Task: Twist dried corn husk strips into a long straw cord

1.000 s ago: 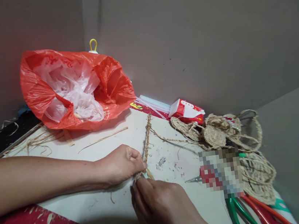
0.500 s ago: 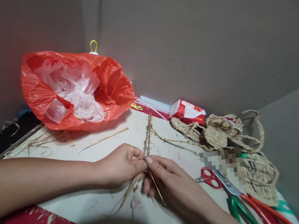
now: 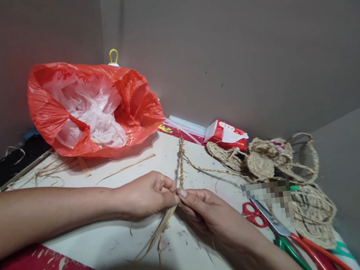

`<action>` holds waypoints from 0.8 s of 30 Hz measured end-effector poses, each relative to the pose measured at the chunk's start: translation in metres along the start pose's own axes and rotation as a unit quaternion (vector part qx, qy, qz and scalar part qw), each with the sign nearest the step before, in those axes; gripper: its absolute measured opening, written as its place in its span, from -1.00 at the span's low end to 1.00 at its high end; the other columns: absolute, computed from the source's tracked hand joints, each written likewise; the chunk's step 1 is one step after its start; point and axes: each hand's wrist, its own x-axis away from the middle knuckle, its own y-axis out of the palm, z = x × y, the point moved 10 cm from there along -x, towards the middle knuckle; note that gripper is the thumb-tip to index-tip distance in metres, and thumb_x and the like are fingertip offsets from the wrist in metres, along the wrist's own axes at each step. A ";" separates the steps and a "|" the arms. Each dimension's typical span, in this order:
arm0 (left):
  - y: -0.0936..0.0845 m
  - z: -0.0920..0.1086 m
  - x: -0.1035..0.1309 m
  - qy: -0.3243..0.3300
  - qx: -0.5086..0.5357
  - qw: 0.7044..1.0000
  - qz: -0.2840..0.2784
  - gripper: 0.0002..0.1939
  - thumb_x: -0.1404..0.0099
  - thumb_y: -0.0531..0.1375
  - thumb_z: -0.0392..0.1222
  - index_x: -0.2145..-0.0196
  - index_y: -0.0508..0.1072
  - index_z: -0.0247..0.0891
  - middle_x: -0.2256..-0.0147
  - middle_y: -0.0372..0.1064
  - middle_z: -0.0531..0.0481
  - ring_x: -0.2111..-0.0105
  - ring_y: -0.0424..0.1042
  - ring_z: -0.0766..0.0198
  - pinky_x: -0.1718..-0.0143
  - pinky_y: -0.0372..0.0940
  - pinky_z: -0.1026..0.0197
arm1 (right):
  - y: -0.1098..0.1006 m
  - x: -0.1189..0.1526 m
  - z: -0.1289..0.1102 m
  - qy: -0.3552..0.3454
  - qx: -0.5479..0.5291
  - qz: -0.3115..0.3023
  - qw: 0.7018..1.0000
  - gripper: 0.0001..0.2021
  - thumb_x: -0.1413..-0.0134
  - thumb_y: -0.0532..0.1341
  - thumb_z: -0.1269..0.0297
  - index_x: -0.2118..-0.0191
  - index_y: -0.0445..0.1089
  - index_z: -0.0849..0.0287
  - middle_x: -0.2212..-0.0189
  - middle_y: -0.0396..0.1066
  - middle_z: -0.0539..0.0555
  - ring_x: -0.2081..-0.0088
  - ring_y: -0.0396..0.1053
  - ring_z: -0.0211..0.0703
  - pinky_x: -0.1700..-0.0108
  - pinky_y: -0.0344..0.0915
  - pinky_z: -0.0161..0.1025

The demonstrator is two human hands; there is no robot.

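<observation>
Grey walls [image 3: 220, 36] meet in a corner behind a white tabletop [image 3: 98, 247], dark red at its near left. Pale fibre strands [image 3: 161, 228] trail toward the viewer from the two hands. The left hand [image 3: 150, 194] has thumb and curled fingers closed on the lower end of a plaited cord [image 3: 181, 168]; the right hand [image 3: 206, 211] pinches it at the same spot, fingertips touching. The cord runs away from them across the tabletop. To the right lie red-handled scissors [image 3: 253, 214]; farther back, coiled woven pieces [image 3: 260, 164], a tissue packet [image 3: 235, 142] and a red plastic bag [image 3: 134, 88].
</observation>
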 end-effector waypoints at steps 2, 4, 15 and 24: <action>0.001 0.004 0.002 -0.004 -0.014 1.000 -0.010 -0.82 -0.15 0.12 -0.15 0.51 0.27 -0.30 0.64 0.05 0.17 0.64 -0.06 0.46 0.62 -0.15 0.32 | -0.001 0.000 0.000 0.000 -0.007 0.005 1.000 -0.53 -0.13 0.13 -0.04 0.61 0.01 0.15 0.72 -0.12 -0.18 0.66 -0.25 -0.41 0.61 -0.27 -0.32; 0.001 0.006 0.003 -0.016 -0.036 0.999 -0.014 -0.82 -0.15 0.10 -0.16 0.53 0.26 -0.29 0.65 0.03 0.18 0.66 -0.07 0.46 0.63 -0.16 0.32 | -0.002 0.000 -0.001 -0.003 -0.003 0.012 1.000 -0.54 -0.10 0.17 -0.02 0.61 0.02 0.15 0.73 -0.10 -0.18 0.67 -0.23 -0.42 0.62 -0.26 -0.33; -0.066 0.036 -0.008 -0.029 -0.384 0.922 0.038 -0.75 -0.19 0.04 -0.22 0.60 0.37 -0.28 0.62 0.21 0.09 0.61 0.12 0.39 0.52 0.00 0.32 | 0.002 -0.004 0.004 0.015 -0.131 -0.036 0.991 -0.56 -0.07 0.22 0.05 0.63 0.06 0.16 0.76 -0.11 -0.21 0.72 -0.24 -0.46 0.68 -0.28 -0.39; -0.099 0.051 -0.013 0.048 -0.615 0.753 0.231 -0.74 -0.25 0.03 -0.06 0.39 0.41 -0.28 0.41 0.40 -0.13 0.45 0.31 0.19 0.45 0.02 0.22 | 0.004 -0.005 0.007 0.015 -0.122 -0.062 0.991 -0.57 -0.10 0.18 0.03 0.63 0.08 0.16 0.79 -0.12 -0.22 0.73 -0.25 -0.46 0.68 -0.32 -0.38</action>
